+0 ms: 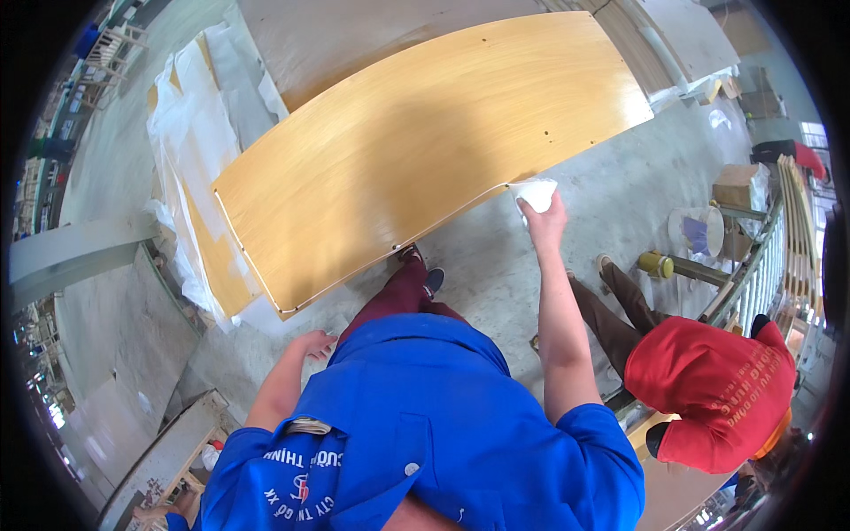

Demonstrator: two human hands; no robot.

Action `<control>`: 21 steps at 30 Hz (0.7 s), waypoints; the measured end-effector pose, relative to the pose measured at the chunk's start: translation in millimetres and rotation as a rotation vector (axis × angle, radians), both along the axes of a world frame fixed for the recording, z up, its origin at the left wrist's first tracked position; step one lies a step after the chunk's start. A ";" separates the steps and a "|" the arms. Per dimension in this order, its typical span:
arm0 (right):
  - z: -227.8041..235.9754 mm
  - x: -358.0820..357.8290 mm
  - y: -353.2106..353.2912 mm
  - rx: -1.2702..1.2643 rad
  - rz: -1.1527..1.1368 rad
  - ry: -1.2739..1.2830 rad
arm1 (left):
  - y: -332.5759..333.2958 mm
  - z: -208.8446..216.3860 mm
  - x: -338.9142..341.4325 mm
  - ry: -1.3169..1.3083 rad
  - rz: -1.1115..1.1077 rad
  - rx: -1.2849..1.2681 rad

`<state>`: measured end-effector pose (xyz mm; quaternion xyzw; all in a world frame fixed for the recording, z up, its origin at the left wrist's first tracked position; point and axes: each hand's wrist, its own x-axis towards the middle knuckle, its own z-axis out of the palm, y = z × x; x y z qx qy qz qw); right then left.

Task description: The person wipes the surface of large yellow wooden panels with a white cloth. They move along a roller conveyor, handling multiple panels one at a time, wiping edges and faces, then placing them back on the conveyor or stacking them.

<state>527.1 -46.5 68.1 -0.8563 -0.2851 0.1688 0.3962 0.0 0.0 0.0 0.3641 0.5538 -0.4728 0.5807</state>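
Note:
A long, light-brown wooden panel [460, 97] lies in front of me, with a gently curved far edge. My right hand [547, 221] is closed round a soft white cone-shaped bag [537, 189], like a piping bag. The bag's tip points left at the panel's near edge. From there a thin white bead [341, 281] follows that edge to the near left corner and on up the left end. A few small dark holes show near the edges. Beside my left thigh hangs my left hand [314, 343], holding nothing, with its fingers loosely apart.
To my right a person in a red shirt [726, 389] bends over a rack of slats [801, 239]. A yellow can [655, 264] and a white bucket [695, 232] are near their feet. Plastic-wrapped boards [190, 115] lie left; stacked boards [677, 40] stand at the far right.

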 end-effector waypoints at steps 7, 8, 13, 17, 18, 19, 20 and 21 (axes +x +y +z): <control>-5.9 18.9 5.7 -0.057 -0.002 -0.019 | 44.9 -0.3 38.7 -0.114 -0.103 0.003; -7.2 18.9 4.3 -0.067 0.000 -0.008 | 42.7 3.8 38.6 -0.108 -0.117 -0.004; -9.2 41.9 5.3 -0.022 -0.043 0.011 | 48.8 8.9 57.8 -0.112 -0.199 0.000; -14.6 80.2 3.6 0.060 -0.076 0.045 | 47.2 13.9 80.6 -0.121 -0.330 0.017; -13.0 89.1 6.8 0.082 -0.076 0.051 | 45.4 15.0 88.1 -0.118 -0.377 0.032; -10.9 98.7 8.5 0.103 -0.076 0.058 | 43.3 16.9 95.5 -0.133 -0.404 0.061; -9.3 108.5 11.4 0.125 -0.076 0.067 | 40.2 19.4 103.4 -0.149 -0.413 0.104; -9.4 121.3 11.6 0.121 -0.074 0.041 | 38.5 29.7 117.1 -0.214 -0.378 0.183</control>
